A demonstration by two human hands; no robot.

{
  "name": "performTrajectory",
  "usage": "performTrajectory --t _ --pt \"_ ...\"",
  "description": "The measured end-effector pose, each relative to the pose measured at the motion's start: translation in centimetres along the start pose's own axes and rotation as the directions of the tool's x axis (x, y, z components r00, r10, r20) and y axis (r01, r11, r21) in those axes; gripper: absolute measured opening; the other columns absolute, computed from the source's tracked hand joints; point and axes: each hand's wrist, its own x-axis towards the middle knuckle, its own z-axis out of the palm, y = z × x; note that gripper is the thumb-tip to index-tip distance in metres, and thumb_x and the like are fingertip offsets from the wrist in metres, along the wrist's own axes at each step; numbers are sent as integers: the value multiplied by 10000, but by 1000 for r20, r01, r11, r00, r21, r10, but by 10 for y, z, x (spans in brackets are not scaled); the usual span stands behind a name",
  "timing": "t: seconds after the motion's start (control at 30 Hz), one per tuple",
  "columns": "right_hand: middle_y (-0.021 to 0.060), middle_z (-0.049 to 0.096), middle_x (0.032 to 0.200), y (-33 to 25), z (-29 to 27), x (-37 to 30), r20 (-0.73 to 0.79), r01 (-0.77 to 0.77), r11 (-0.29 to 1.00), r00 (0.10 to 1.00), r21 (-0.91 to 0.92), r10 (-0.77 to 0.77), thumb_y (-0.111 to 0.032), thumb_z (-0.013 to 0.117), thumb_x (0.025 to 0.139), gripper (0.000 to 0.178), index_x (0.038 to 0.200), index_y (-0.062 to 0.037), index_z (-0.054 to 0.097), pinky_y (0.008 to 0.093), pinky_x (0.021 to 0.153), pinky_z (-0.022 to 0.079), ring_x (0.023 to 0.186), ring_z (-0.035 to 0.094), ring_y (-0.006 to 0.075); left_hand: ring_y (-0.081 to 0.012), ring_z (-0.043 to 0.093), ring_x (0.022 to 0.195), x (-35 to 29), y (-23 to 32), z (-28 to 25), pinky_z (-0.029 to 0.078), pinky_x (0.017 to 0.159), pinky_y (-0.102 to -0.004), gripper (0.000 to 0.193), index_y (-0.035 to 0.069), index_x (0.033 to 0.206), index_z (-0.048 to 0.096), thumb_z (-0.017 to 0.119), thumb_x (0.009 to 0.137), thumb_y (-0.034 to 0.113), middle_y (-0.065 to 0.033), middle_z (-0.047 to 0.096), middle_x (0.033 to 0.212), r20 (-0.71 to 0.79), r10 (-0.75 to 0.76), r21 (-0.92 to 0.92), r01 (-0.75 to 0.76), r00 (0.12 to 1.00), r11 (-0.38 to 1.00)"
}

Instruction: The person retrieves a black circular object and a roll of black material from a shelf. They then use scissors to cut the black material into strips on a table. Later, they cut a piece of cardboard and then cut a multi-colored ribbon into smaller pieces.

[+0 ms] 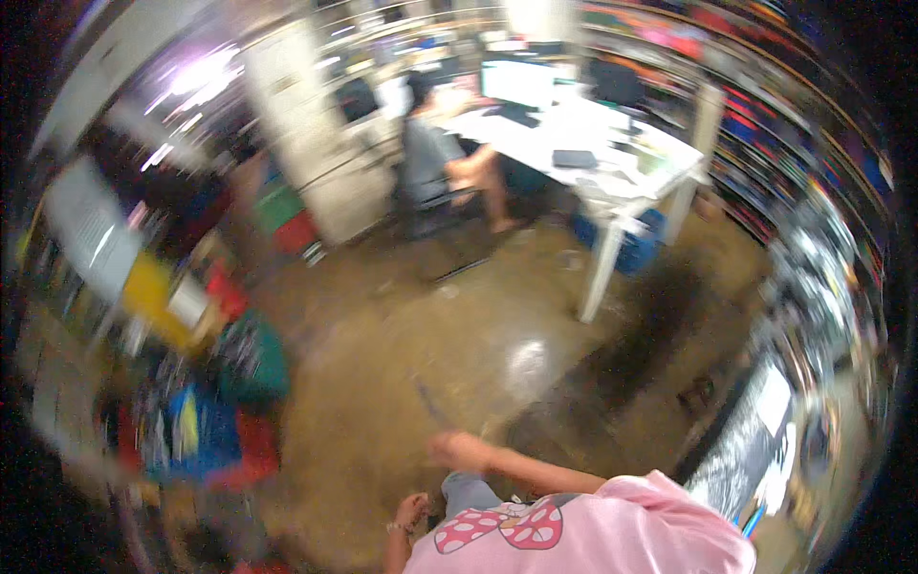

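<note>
My right hand (461,452) is stretched out in front of my pink shirt, smeared by motion. From its fingers a thin dark stick-like thing (432,404) points forward over the floor; blur hides its exact kind. Lower and to the left, my left hand (412,511) hangs beside my leg with a band at the wrist. Its fingers look curled, and whatever they may hold is too small to make out. Neither hand touches a table or shelf.
A person (445,158) sits at a white desk (660,182) with a monitor (517,84). A blue bin (636,247) stands under the desk. Coloured bags and boxes (206,430) are piled at left. Filled shelves (755,143) and a silvery wrapped bundle (741,421) line the right.
</note>
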Motion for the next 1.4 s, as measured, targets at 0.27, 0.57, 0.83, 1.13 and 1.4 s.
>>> performTrajectory --t 0.27,0.57,0.83,1.13,1.4 --pt "208 620 1040 160 -103 -163 -255 -879 245 368 -408 894 -337 605 784 382 1078 -98 650 484 820 475 999 605 322 -91 571 805 246 335 107 454 614 -214 339 57 1181 554 537 928 282 -34 599 1025 531 89 9 -111 843 994" --pt "210 649 863 258 -129 -383 -484 -352 347 -753 869 447 -258 509 852 294 937 -1 623 409 734 506 806 642 350 -105 561 913 372 598 366 448 819 -249 338 21 1154 581 548 921 263 -40 627 1005 915 160 177 -726 370 665" --pt "205 608 1087 413 -279 -463 -226 -828 229 127 511 966 -331 497 855 421 1148 -40 573 433 875 465 1024 574 369 -256 620 979 490 570 560 459 876 -350 378 36 1073 636 596 832 324 -145 660 1009 873 -1 432 -773 487 464" --pt "187 596 997 547 -552 -557 -729 -663 616 153 426 668 -318 479 895 354 1142 -75 552 448 822 477 927 586 377 -205 616 944 584 709 739 475 835 -333 354 21 1124 609 560 867 259 -113 662 1011 843 -125 372 -400 523 838" --pt "195 579 1153 681 -693 -722 -199 -880 93 -2 465 980 -381 523 850 444 1180 -85 555 447 900 455 1075 557 350 -108 579 808 721 967 973 482 658 -259 396 63 1242 520 554 901 261 -33 604 1077 743 -399 660 -490 537 570"
